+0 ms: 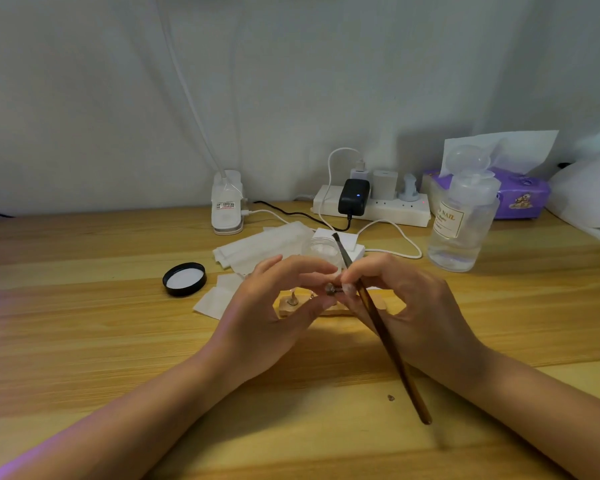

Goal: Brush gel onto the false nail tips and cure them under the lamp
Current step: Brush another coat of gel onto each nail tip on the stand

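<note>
Wooden desk (84, 341), grey wall behind. Our left hand (274, 317) pinches a small metal nail-tip stand (332, 289) above the wooden holder block (288, 306). Our right hand (413, 306) grips the brown brush (388, 341), also touching the stand. Open gel jar (323, 247) just behind, black lid (184, 278) off to the left.

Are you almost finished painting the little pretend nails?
Not yet. Done: the gel jar is open, its black lid off beside it. Now: the left hand pinches a small nail stand, the right hand holds the brush. Left: a stand waits on the wooden holder; no curing seen.
</note>
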Demonstrator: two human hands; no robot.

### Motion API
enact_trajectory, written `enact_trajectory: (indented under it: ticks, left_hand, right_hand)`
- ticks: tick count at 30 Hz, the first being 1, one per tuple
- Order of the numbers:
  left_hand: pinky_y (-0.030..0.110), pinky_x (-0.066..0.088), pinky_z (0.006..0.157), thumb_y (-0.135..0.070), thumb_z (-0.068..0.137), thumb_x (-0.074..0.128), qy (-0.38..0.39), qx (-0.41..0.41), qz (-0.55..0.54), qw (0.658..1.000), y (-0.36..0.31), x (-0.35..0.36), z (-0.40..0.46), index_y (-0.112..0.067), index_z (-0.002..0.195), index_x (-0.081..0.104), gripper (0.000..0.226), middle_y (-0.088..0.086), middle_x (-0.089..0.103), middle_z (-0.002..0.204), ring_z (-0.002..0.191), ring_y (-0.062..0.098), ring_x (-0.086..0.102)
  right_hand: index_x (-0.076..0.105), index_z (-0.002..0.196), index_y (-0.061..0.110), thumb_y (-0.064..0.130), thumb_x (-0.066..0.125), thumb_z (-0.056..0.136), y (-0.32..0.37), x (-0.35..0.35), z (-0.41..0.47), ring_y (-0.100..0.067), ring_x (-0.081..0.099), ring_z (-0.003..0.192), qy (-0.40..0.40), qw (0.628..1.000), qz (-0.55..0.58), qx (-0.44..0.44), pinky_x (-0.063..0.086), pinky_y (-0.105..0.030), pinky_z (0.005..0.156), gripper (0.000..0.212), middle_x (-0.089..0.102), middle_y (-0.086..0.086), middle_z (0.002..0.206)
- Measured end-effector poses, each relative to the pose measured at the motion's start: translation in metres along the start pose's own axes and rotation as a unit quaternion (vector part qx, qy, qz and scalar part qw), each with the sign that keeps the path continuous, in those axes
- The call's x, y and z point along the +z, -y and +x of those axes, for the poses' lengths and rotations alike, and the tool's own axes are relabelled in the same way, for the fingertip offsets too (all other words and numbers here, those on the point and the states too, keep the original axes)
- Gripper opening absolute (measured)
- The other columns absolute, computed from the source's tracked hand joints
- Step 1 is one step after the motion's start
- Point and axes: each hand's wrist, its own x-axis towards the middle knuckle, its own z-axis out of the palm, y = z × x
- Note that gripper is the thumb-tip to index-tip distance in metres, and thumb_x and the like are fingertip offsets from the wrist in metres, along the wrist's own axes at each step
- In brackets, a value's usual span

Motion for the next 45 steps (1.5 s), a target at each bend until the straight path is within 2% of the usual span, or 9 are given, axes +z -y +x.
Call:
enact_trajectory:
  ticks: [8, 14, 17, 21, 24, 28, 31, 35, 45]
  left_hand:
    - [0.029, 0.034, 0.107, -0.01, 0.076, 0.064, -0.009, 0.031, -0.011, 0.999, 0.006, 0.001, 0.0, -0.02, 0.114, 0.055, 0.04, -0.015, 0.062, 0.108, 0.093, -0.008, 0.061]
    - [0.016, 0.05, 0.073, 0.002, 0.081, 0.057, -0.042, 0.058, -0.006, 0.997, 0.011, -0.002, 0.001, -0.008, 0.117, 0.054, 0.038, 0.0, 0.066, 0.092, 0.085, 0.004, 0.062]
    - [0.028, 0.053, 0.069, 0.0, 0.083, 0.057, -0.054, 0.033, -0.019, 0.998, 0.014, -0.002, 0.001, -0.011, 0.111, 0.06, 0.03, 0.001, 0.067, 0.089, 0.084, 0.008, 0.064]
    - [0.021, 0.052, 0.076, -0.006, 0.083, 0.058, -0.054, 0.005, -0.058, 0.997, 0.015, -0.003, 0.002, -0.014, 0.101, 0.064, 0.021, 0.0, 0.068, 0.089, 0.085, 0.008, 0.065]
    - [0.024, 0.053, 0.081, -0.009, 0.081, 0.06, -0.064, -0.018, -0.088, 0.994, 0.015, -0.004, 0.003, -0.018, 0.096, 0.065, 0.019, 0.001, 0.068, 0.092, 0.089, 0.012, 0.066]
    - [0.02, 0.051, 0.081, -0.012, 0.077, 0.062, -0.075, -0.057, -0.104, 0.99, 0.015, -0.004, 0.003, -0.022, 0.093, 0.066, 0.019, -0.004, 0.07, 0.092, 0.09, 0.01, 0.066]
    - [0.015, 0.051, 0.077, -0.012, 0.075, 0.064, -0.074, -0.087, -0.106, 0.988, 0.014, -0.004, 0.003, -0.027, 0.091, 0.067, 0.022, -0.011, 0.071, 0.089, 0.089, 0.006, 0.067]
    - [0.015, 0.051, 0.073, -0.014, 0.076, 0.064, -0.076, -0.096, -0.098, 0.988, 0.015, -0.004, 0.004, -0.024, 0.094, 0.069, 0.021, -0.01, 0.071, 0.09, 0.088, 0.006, 0.067]
    - [0.011, 0.047, 0.07, -0.003, 0.078, 0.064, -0.073, -0.076, -0.081, 0.991, 0.014, -0.005, 0.006, -0.019, 0.096, 0.067, 0.024, 0.0, 0.067, 0.091, 0.084, 0.005, 0.062]
  right_hand:
    - [0.049, 0.105, 0.022, 0.024, 0.059, 0.082, 0.001, 0.0, 0.001, 0.003, 0.055, 0.094, 0.009, 0.999, -0.046, -0.014, 0.049, -0.013, 0.079, 0.026, 0.054, 0.014, 0.099]
    - [0.05, 0.103, 0.025, 0.04, 0.059, 0.078, 0.003, -0.005, 0.001, -0.008, 0.056, 0.08, -0.009, 0.996, -0.079, 0.032, 0.053, -0.032, 0.067, 0.031, 0.065, -0.001, 0.084]
    - [0.051, 0.096, 0.028, 0.047, 0.052, 0.082, 0.006, -0.01, 0.005, -0.001, 0.056, 0.081, -0.021, 0.996, -0.044, 0.071, 0.048, -0.022, 0.069, 0.023, 0.063, 0.009, 0.084]
    - [0.051, 0.085, 0.032, 0.064, 0.027, 0.086, 0.005, -0.017, 0.017, 0.01, 0.055, 0.076, -0.051, 0.989, 0.013, 0.14, 0.039, -0.003, 0.064, 0.04, 0.059, 0.026, 0.083]
    - [0.058, 0.076, 0.026, 0.057, 0.025, 0.087, 0.004, -0.02, 0.027, 0.003, 0.054, 0.062, -0.067, 0.973, 0.101, 0.194, 0.039, -0.005, 0.058, 0.047, 0.061, 0.005, 0.072]
    - [0.065, 0.076, 0.024, 0.049, 0.034, 0.089, -0.006, -0.021, 0.05, 0.013, 0.054, 0.065, -0.019, 0.959, 0.108, 0.26, 0.038, 0.0, 0.057, 0.042, 0.06, 0.024, 0.059]
    - [0.061, 0.078, 0.018, 0.035, 0.052, 0.09, -0.019, -0.017, 0.066, 0.006, 0.055, 0.052, 0.008, 0.962, 0.072, 0.264, 0.039, -0.004, 0.049, 0.023, 0.059, 0.012, 0.052]
    - [0.058, 0.064, 0.012, 0.036, 0.066, 0.081, -0.029, -0.005, 0.078, 0.001, 0.054, 0.047, 0.03, 0.969, 0.03, 0.245, 0.043, -0.009, 0.048, 0.031, 0.057, 0.006, 0.051]
    - [0.049, 0.051, 0.019, 0.039, 0.068, 0.079, -0.037, 0.019, 0.083, -0.005, 0.047, 0.049, 0.078, 0.962, -0.05, 0.255, 0.038, -0.021, 0.053, 0.039, 0.049, 0.006, 0.05]
